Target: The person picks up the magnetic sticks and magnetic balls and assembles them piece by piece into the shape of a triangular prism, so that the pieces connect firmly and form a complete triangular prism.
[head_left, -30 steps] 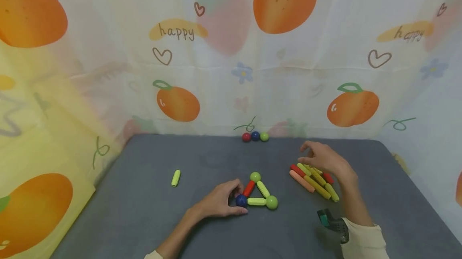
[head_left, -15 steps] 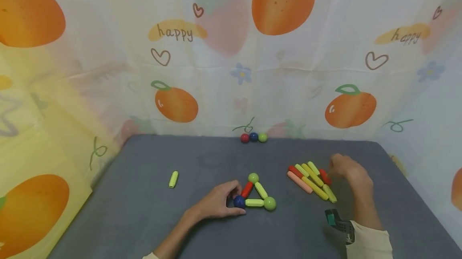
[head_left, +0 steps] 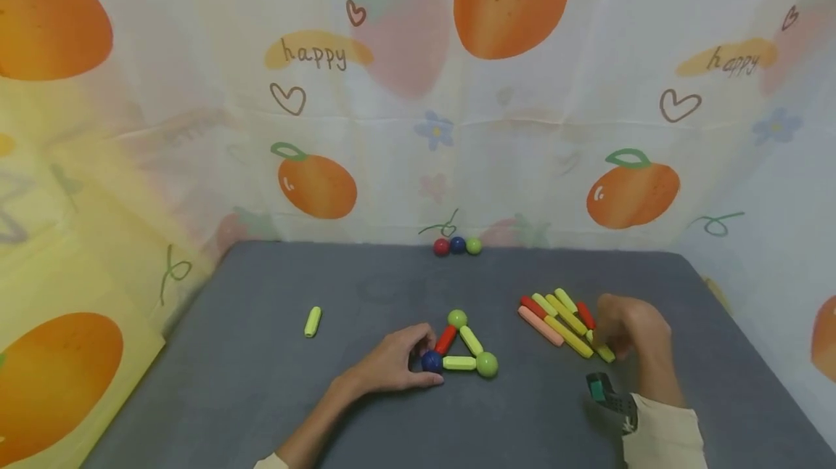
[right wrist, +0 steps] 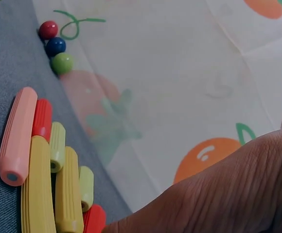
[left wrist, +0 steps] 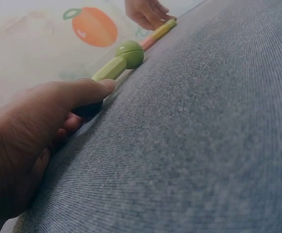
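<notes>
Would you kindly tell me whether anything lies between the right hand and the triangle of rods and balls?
Yes: in the head view, loose rods lie across the direct line from the right hand to the triangle. Between those rods and the triangle, nothing visible stands in the way.

Round dk-blue ball (head_left: 432, 361), glossy lt-green balls (head_left: 486, 364); short red rod (head_left: 446, 340), lime rods (head_left: 460, 363); ribbed salmon rod (right wrist: 17, 133), ribbed yellow rods (right wrist: 38, 189); grey cloth tabletop (head_left: 274, 287); white fabric backdrop (head_left: 542, 91) w/ orange-fruit print.
</notes>
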The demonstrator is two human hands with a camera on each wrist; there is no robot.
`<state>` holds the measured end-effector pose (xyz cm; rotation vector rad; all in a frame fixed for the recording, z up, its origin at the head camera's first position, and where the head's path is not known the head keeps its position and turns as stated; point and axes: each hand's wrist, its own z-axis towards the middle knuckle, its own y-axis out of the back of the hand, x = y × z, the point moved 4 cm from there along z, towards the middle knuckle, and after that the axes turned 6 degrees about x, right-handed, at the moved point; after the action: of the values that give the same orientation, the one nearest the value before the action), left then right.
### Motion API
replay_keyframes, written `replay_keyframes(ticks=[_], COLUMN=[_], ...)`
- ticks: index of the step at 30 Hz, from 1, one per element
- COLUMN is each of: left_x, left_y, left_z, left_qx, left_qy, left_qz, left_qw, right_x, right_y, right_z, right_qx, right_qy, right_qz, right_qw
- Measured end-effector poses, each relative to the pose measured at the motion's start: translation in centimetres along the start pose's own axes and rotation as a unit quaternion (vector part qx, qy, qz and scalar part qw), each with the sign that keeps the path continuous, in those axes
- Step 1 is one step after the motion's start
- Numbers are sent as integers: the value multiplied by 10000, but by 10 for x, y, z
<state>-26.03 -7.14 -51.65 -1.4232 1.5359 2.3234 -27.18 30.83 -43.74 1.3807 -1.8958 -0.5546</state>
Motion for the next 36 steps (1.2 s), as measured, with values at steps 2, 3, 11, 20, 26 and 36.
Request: replay_keyframes(ticks=[2,3,11,20,26,36], left_x=[0,0,1,0,0,1], left_y=[0,0,1,1,1,-1], left_z=[0,0,0,3,3,0], left_qx=[-3,-11,-22,40,-44,-2], left_qy=[23,27,-20,22,-20,49], left_qz=[-9,-9,17,117,120,-47], left_qw=[10000,10000,10000,9999,9999,10000], right_x=[0,1,2,-3,-4,22], right_y=[-1,-1,-2,-3,-1,17], right_z=[0,0,7,9,8,-17], right_qx=[36,54,236,270,337,-202], right_qy=[38,71,290,483,349,2354], right_qz=[16,16,-224,-322,-200,-238], right_qw=[10000,10000,9991,9979,9986,9714])
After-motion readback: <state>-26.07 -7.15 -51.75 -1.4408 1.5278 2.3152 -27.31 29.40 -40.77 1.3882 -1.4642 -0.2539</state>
